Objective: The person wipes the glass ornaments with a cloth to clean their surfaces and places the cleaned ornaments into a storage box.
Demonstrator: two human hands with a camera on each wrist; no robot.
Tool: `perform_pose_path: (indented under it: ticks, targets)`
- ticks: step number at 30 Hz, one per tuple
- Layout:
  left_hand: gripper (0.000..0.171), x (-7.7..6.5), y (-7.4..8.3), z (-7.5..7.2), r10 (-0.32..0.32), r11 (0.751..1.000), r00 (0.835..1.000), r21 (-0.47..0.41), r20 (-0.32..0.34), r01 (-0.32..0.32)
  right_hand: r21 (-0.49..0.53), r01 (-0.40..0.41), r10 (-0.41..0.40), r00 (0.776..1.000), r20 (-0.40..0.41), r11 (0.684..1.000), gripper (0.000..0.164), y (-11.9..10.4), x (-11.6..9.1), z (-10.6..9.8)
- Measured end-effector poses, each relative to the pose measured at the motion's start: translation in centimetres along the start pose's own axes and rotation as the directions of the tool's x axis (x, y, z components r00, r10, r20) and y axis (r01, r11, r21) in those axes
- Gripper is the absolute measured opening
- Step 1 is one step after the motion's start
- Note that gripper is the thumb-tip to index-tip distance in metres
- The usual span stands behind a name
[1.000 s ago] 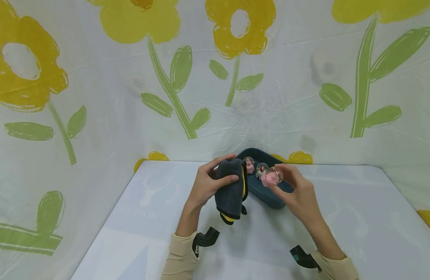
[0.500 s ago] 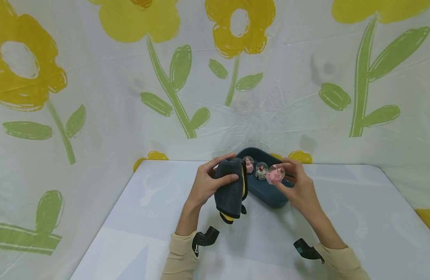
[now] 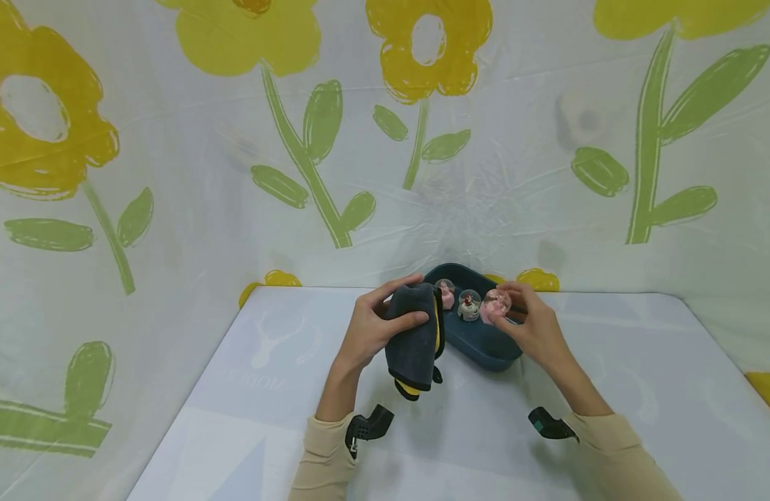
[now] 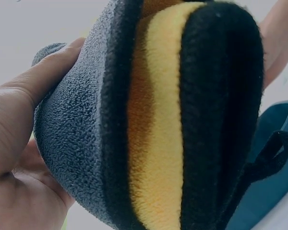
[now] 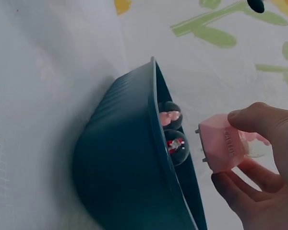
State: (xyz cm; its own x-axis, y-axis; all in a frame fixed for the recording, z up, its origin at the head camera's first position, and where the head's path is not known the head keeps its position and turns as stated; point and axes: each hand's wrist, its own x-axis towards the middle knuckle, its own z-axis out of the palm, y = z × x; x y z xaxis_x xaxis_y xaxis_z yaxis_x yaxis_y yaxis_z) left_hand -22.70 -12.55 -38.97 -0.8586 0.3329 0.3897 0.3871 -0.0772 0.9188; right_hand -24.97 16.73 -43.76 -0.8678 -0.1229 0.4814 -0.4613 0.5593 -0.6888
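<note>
My left hand [image 3: 375, 323] grips a folded towel [image 3: 410, 348], dark grey with a yellow inner side and black edging; a black loop [image 4: 276, 155] hangs from it in the left wrist view. Between thumb and fingers my right hand [image 3: 535, 327] pinches a small snow globe [image 5: 223, 143] with a pink base, held over the dark blue bin [image 3: 479, 348]. Inside that bin sit two more snow globes: a pink one [image 3: 446, 293] partly behind the towel, and a white one [image 3: 468, 306] with a red-and-white figure.
The bin stands near the back edge of a white table [image 3: 266, 417] with faint printed patterns. Behind it hangs a white curtain [image 3: 485, 209] printed with yellow flowers and green leaves.
The pink snow globe in my right hand has moved right and slightly away, uncovering the white globe in the bin. My left hand and the towel have stayed nearly still.
</note>
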Motion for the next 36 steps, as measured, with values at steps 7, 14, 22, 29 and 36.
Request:
perform_pose_path:
  ticks: [7, 14, 22, 29, 36]
  targets:
    - [0.054, 0.0, -0.1, 0.0, -0.003, 1.000, 1.000, -0.003, 0.000, 0.003, -0.012, -0.045, 0.045, 0.998, 0.048, 0.999, 0.051, 0.8, 0.5, 0.2]
    - [0.054, 0.0, 0.0, 0.0, -0.001, 1.000, 1.000, 0.001, 0.001, 0.001, -0.098, -0.111, 0.121, 0.987, 0.106, 0.989, 0.049, 1.3, 1.1, 0.3]
    - [0.054, 0.0, 0.1, 0.0, -0.004, 1.000, 1.000, 0.006, 0.001, 0.004, -0.190, -0.163, 0.191, 0.971, 0.143, 0.968, 0.048, 1.5, 1.5, 0.3]
    - [0.054, -0.1, 0.1, 0.0, -0.010, 1.000, 1.000, 0.010, -0.011, 0.011, -0.271, -0.199, 0.251, 0.952, 0.173, 0.942, 0.049, 1.7, 1.8, 0.7]
    - [0.054, -0.1, 0.2, -0.1, -0.011, 1.000, 1.000, 0.001, -0.011, 0.011, -0.318, -0.228, 0.297, 0.936, 0.187, 0.920, 0.050, 2.0, 2.3, 1.2]
